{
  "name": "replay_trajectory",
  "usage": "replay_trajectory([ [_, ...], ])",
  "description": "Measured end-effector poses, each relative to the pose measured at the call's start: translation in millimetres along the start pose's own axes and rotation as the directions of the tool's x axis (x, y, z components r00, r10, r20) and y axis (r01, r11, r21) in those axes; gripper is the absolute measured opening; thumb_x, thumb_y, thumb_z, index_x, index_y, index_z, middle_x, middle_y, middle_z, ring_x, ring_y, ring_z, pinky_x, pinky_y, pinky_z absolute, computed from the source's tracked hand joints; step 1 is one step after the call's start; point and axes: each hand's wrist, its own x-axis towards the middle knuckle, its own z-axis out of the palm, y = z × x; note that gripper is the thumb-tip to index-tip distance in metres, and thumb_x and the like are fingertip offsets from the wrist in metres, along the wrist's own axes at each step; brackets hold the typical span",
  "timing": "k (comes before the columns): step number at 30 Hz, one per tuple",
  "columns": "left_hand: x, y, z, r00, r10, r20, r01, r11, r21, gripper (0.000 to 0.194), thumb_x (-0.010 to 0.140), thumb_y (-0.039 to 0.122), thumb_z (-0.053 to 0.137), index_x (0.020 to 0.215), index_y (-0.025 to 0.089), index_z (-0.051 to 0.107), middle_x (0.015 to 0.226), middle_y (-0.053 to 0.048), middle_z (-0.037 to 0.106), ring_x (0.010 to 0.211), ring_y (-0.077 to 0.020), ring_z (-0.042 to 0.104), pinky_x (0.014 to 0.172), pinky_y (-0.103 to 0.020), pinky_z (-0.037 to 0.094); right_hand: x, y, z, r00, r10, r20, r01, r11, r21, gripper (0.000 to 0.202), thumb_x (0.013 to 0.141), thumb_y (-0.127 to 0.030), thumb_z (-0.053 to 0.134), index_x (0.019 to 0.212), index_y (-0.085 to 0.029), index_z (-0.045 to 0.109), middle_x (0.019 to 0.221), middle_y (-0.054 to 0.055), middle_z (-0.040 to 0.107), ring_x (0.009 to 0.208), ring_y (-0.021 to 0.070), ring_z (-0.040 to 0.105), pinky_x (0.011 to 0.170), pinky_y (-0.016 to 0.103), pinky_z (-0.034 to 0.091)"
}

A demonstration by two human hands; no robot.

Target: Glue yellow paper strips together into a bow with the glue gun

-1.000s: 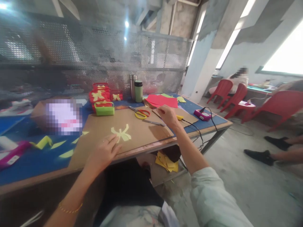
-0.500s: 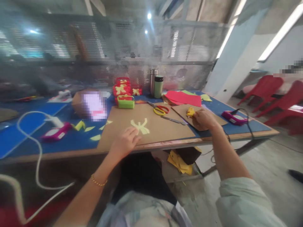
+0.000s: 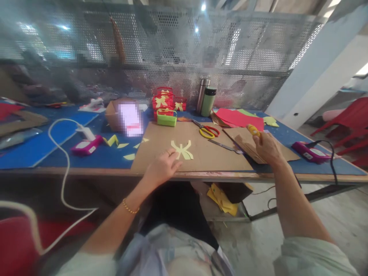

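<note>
A pale yellow paper bow shape (image 3: 184, 150) lies on a brown cardboard sheet (image 3: 161, 136). My left hand (image 3: 162, 166) rests on the cardboard, fingertips at the bow's left edge and thumb held apart. Over to the right, my right hand (image 3: 268, 147) is closed around a small yellow tool that looks like a glue gun (image 3: 253, 130), lifted above a smaller piece of cardboard (image 3: 241, 138). Between the hands lie scissors (image 3: 208, 131) with red and yellow handles and a grey blade (image 3: 225, 147).
Behind the cardboard stand a green paper basket (image 3: 166, 120), red baskets with yellow bows (image 3: 163, 100) and two flasks (image 3: 208, 101). Red paper sheets (image 3: 240, 118) lie at the back right. Purple power strips (image 3: 310, 152) sit at both sides; a white cable (image 3: 68, 165) hangs at left.
My right hand has raised the glue gun, tilting it up from the small cardboard. My left hand stays by the bow. The whole view has shifted as my head turned.
</note>
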Motion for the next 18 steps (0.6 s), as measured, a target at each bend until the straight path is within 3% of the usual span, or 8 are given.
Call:
replay_trajectory([
  [2, 0.8, 0.6, -0.7, 1.0, 0.012, 0.002, -0.012, 1.0, 0.005, 0.027, 0.103, 0.034, 0.058, 0.117, 0.013, 0.069, 0.119, -0.015, 0.069, 0.112, -0.0289, 0.066, 0.1, -0.046, 0.055, -8.0, -26.7, -11.2, 0.999, 0.014, -0.035, -0.008, 0.983, 0.184, 0.05, 0.102, -0.056, 0.038, 0.089, -0.017, 0.067, 0.077, 0.01, 0.062, 0.071, 0.0243, 0.057, 0.065, 0.036, 0.043],
  [4, 1.6, 1.7, -1.6, 1.0, 0.018, 0.011, -0.018, 1.0, 0.009, 0.024, 0.102, 0.033, 0.058, 0.113, 0.014, 0.069, 0.117, -0.015, 0.07, 0.113, -0.0294, 0.066, 0.1, -0.047, 0.055, -18.8, -58.4, -21.1, 0.998, -0.056, -0.023, 0.061, 0.906, 0.418, 0.058, 0.101, -0.067, 0.037, 0.091, -0.02, 0.069, 0.072, 0.006, 0.06, 0.068, 0.0209, 0.055, 0.062, 0.033, 0.043],
  [8, 2.2, 4.9, -2.8, 1.0, 0.016, 0.014, -0.016, 0.999, 0.029, 0.024, 0.103, 0.031, 0.058, 0.113, 0.013, 0.069, 0.117, -0.017, 0.072, 0.112, -0.03, 0.067, 0.1, -0.048, 0.055, -40.8, -115.6, -28.6, 0.959, -0.235, 0.16, 0.054, 0.703, 0.709, 0.064, 0.095, -0.077, 0.046, 0.092, -0.02, 0.073, 0.071, 0.003, 0.06, 0.063, 0.0165, 0.052, 0.059, 0.029, 0.043],
  [12, 0.8, 6.6, -1.8, 1.0, 0.011, 0.012, -0.011, 1.0, 0.02, 0.023, 0.103, 0.031, 0.057, 0.112, 0.014, 0.069, 0.117, -0.017, 0.072, 0.113, -0.0299, 0.067, 0.1, -0.049, 0.056, -51.9, -144.7, -23.6, 0.89, -0.345, 0.298, -0.007, 0.643, 0.765, 0.062, 0.095, -0.075, 0.049, 0.095, -0.018, 0.074, 0.075, 0.004, 0.062, 0.068, 0.0175, 0.055, 0.062, 0.03, 0.045],
  [18, -1.6, 6.9, -0.8, 1.0, -0.004, -0.001, 0.004, 1.0, 0.003, 0.023, 0.103, 0.029, 0.057, 0.111, 0.012, 0.07, 0.12, -0.017, 0.072, 0.117, -0.0296, 0.065, 0.104, -0.047, 0.053, -52.1, -152.3, -20.6, 0.848, -0.368, 0.381, -0.036, 0.677, 0.735, 0.054, 0.097, -0.068, 0.049, 0.084, -0.02, 0.069, 0.077, 0.005, 0.063, 0.072, 0.0202, 0.057, 0.065, 0.032, 0.046],
])
